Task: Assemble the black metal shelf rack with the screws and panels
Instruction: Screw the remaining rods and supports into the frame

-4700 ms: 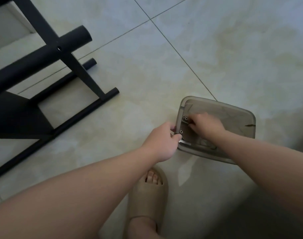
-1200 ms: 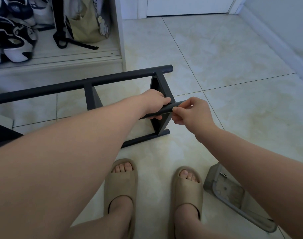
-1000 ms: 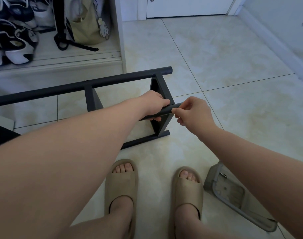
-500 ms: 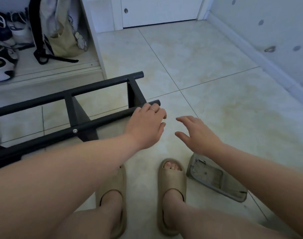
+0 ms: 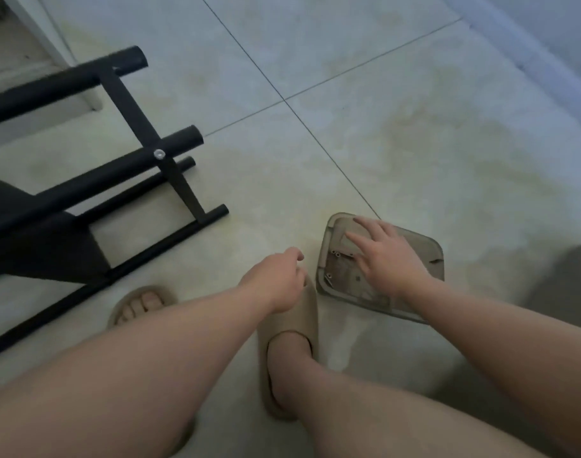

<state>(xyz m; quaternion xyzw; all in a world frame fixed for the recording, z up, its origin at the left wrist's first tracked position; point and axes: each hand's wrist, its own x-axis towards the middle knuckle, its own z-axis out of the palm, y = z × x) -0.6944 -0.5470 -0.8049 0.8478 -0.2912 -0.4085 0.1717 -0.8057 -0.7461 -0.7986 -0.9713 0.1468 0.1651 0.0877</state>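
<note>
Rack: we see the black metal rack [image 5: 84,193] lying on its side on the floor, filling the view from 8 to 10 o'clock, with the ends of its round bars pointing toward the centre.
Fitted screw: a silver screw head [image 5: 159,154] sits at 10 o'clock, where a flat cross strip meets the middle bar.
Tray: a clear brownish plastic tray [image 5: 436,251] lies flat on the tiles at 4 o'clock, well apart from the rack.
Loose screws: we make out a few small screws [image 5: 337,254] inside the tray, near its left wall.
Right hand: our right hand [image 5: 386,259] is over the tray with its fingers straight and splayed, gripping nothing; we cannot tell whether the fingertips touch the bottom.
Left hand: our left hand [image 5: 275,279] hangs at 6 o'clock, just left of the tray, with its fingers loosely curled and nothing seen in them.
Sandals: one beige sandal [image 5: 292,325] is under the left hand, just beside the tray; the second sandal [image 5: 140,299] is at 7 o'clock, near the rack's lowest bar.
Floor: pale floor tiles [image 5: 414,127], whose grout lines cross at 12 o'clock.
Cabinet: a white cabinet edge [image 5: 51,44] stands at 11 o'clock, behind the rack.
</note>
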